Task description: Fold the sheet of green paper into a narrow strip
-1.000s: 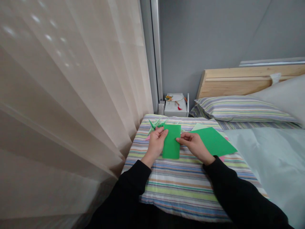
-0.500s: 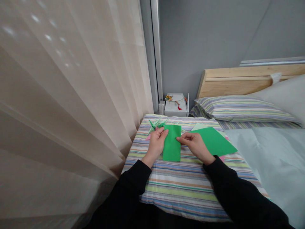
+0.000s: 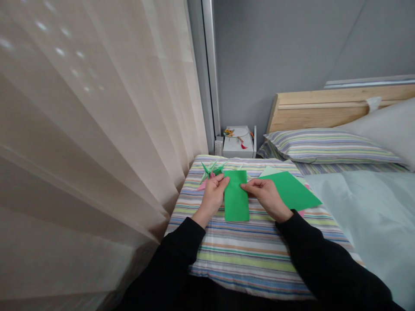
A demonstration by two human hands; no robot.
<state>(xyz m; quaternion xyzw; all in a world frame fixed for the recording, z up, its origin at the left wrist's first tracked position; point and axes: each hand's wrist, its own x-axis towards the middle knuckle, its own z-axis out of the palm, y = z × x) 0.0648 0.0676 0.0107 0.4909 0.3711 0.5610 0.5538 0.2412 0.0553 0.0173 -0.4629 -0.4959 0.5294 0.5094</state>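
A green sheet of paper point(image 3: 236, 201), a tall rectangle that looks folded, is held up between my two hands over the striped cloth point(image 3: 246, 259). My left hand point(image 3: 214, 192) pinches its upper left edge, thumb in front. On the opposite edge, my right hand point(image 3: 264, 194) grips it between thumb and fingers. Folded green paper shapes with pointed tips point(image 3: 210, 168) lie just beyond my left hand, with a bit of pink paper point(image 3: 202, 185) beside them. Right of my right hand, a larger green sheet point(image 3: 296, 190) rests over pale green point(image 3: 268, 171) and pink sheets.
A beige curtain point(image 3: 97, 151) hangs close along the left. Behind the cloth stands a small white cabinet point(image 3: 238, 151) with small items on top. To the right are a bed with a pale blue cover point(image 3: 366, 207), a striped pillow point(image 3: 333, 147) and a wooden headboard point(image 3: 317, 114).
The held green paper has shifted slightly right and its lower end has swung a little right. Both hands keep their grip in nearly the same place.
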